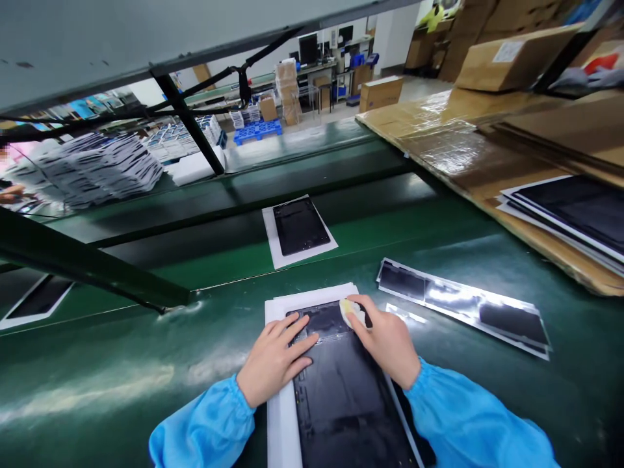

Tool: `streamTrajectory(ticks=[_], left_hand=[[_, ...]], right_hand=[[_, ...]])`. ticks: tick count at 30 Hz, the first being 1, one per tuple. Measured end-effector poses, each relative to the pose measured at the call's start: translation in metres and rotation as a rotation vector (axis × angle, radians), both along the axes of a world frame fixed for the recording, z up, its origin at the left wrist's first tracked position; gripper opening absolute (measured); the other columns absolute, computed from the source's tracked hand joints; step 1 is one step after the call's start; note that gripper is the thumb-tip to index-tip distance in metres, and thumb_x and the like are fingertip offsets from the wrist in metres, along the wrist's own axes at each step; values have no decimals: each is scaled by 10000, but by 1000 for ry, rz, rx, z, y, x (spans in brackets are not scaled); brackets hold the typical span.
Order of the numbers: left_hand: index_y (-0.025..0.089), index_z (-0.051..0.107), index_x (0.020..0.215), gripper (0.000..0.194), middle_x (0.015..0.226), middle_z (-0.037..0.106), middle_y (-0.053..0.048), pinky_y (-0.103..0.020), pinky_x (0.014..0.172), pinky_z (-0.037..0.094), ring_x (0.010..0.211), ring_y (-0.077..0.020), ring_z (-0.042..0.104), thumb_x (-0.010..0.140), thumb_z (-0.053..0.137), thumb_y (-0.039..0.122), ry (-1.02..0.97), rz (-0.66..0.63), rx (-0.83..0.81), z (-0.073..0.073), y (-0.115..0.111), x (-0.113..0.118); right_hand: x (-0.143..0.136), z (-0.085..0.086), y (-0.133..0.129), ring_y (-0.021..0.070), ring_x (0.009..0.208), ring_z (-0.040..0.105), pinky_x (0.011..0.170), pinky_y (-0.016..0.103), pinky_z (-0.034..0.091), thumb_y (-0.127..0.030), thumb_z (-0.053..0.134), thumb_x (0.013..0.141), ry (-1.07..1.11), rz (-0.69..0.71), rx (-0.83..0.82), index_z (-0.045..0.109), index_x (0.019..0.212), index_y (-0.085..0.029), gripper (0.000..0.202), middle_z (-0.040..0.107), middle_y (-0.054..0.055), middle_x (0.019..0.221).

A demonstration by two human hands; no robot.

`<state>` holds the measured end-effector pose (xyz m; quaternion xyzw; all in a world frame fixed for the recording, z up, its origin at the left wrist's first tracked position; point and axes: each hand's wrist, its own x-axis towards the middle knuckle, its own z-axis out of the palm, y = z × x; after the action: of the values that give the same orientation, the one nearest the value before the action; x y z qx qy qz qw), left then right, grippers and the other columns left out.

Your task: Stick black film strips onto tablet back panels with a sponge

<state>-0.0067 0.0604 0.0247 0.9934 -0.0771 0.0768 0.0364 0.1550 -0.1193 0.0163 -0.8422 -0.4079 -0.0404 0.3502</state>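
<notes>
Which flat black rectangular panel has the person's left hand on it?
The panel at bottom centre, nearest the camera; the left hand spreads across it. No hand touches the panel beyond, the far-left one or those on brown cardboard.

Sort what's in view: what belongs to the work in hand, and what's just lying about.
Work in hand:
black panel, under the left hand
pale pad, held in the right hand
white sheets beneath the panel
dark strips nearby, probably

Apparently just lying about:
blue pallet
cardboard box at upper right
monitor in the background
</notes>
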Motion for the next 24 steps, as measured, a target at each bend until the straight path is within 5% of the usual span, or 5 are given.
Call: streamTrajectory(ticks=[19, 24], left_hand=[[270, 559, 1293, 322, 1378, 494, -80, -451, 921, 484, 1252, -294, 448, 991, 460, 326, 3, 15, -5, 1, -1, 0], [256, 550, 1294, 341, 1281, 547, -102, -469, 924, 463, 1150, -294, 507, 961, 523, 325, 3, 90, -4, 7, -14, 12]], right_hand=[[-9, 1, -6, 212, 444, 568, 465, 258, 353, -330, 373, 942, 117, 41, -18, 610, 1079, -207, 300, 578, -11, 543], [4, 1, -17, 189, 491, 571, 505, 264, 405, -418, 434, 917, 374, -50, 174, 590, 1101, -212, 317, 651, 3, 711]])
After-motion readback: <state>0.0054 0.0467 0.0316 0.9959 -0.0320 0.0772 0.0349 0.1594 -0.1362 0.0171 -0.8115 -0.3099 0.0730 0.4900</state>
